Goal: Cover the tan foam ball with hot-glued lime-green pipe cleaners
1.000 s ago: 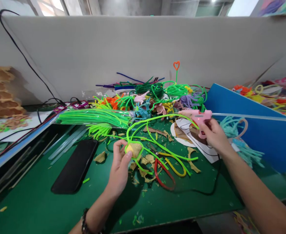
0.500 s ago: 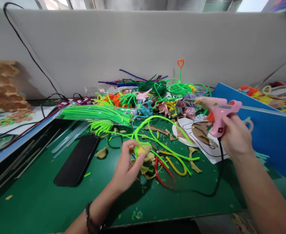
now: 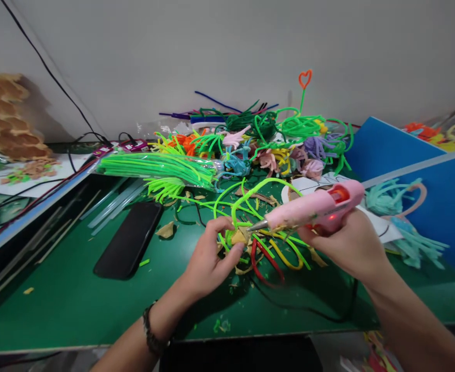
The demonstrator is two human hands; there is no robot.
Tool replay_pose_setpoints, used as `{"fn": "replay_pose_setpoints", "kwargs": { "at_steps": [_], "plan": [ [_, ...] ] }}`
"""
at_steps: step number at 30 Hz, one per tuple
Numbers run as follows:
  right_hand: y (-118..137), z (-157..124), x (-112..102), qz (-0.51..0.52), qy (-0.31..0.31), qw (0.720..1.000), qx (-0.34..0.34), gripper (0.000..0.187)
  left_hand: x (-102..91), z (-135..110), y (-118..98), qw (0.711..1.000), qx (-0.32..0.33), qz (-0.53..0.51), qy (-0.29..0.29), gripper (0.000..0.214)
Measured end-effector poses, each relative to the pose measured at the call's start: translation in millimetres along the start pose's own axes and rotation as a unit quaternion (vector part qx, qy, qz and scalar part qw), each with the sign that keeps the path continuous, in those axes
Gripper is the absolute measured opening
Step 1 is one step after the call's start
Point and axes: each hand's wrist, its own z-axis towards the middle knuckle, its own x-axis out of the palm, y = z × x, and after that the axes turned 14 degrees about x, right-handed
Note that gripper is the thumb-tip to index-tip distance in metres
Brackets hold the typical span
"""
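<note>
My left hand [image 3: 208,261] pinches a small green and yellow pipe-cleaner piece [image 3: 238,237] with a tan patch on it, between thumb and fingers. In my right hand [image 3: 353,245] is a pink hot glue gun [image 3: 308,207], its red light lit and a clear glue stick [image 3: 417,166] jutting from the back. The metal nozzle points left and sits right at the piece; whether it touches I cannot tell. Below lie loose bright green pipe cleaners [image 3: 268,182] and a cutting tool with one red handle [image 3: 254,263] and one yellow handle [image 3: 299,262], its jaws mostly hidden.
A black phone [image 3: 129,240] lies left of my left hand, near clear glue sticks [image 3: 117,206]. Behind are bagged green pipe cleaners [image 3: 155,169] and a colourful heap [image 3: 268,155]. A blue board [image 3: 440,206] leans at right. Tan scraps [image 3: 166,230] dot the green table [image 3: 76,305].
My right hand has brought the glue gun left and down, swinging its nozzle to the piece in my left hand. The view has tilted downward. My left hand keeps its pinch.
</note>
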Motion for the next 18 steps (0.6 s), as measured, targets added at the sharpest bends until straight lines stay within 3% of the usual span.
{"fn": "replay_pose_setpoints", "kwargs": {
  "at_steps": [11,15,18],
  "plan": [
    [5,6,-1,-0.071,0.012,0.997,-0.017,0.022,-0.5,0,-2,1.000,0.015,0.007,0.023,0.023],
    [5,7,-1,-0.033,-0.013,0.999,-0.026,0.023,0.2,5,-4,0.997,-0.054,0.046,0.015,0.024],
    [4,7,1,0.002,-0.030,1.000,-0.004,0.022,-0.1,10,-4,0.988,-0.129,0.075,0.040,0.027]
  ]
}}
